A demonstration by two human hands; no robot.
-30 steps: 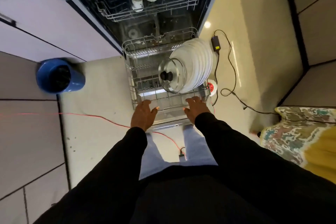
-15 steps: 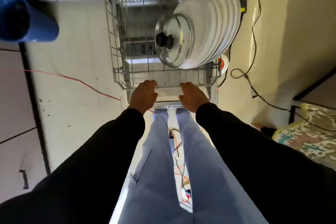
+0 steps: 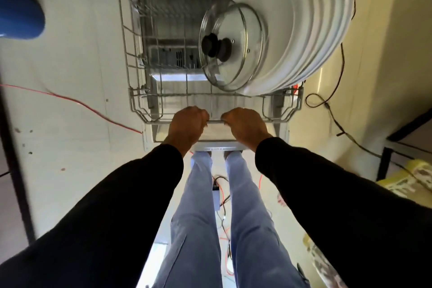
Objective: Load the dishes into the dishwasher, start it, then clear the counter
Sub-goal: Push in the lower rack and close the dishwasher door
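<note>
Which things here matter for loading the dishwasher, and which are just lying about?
Job: rack, gripped at its front rail by left hand and right hand; plates and glass lid standing in it.
Lying about: blue bin; red cord and black cable on the floor; patterned fabric at the right edge.

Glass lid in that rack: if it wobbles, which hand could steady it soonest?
Probably the right hand: it grips the rack's front wire nearer the glass lid, which leans on the white plates. The left hand grips farther left.
</note>
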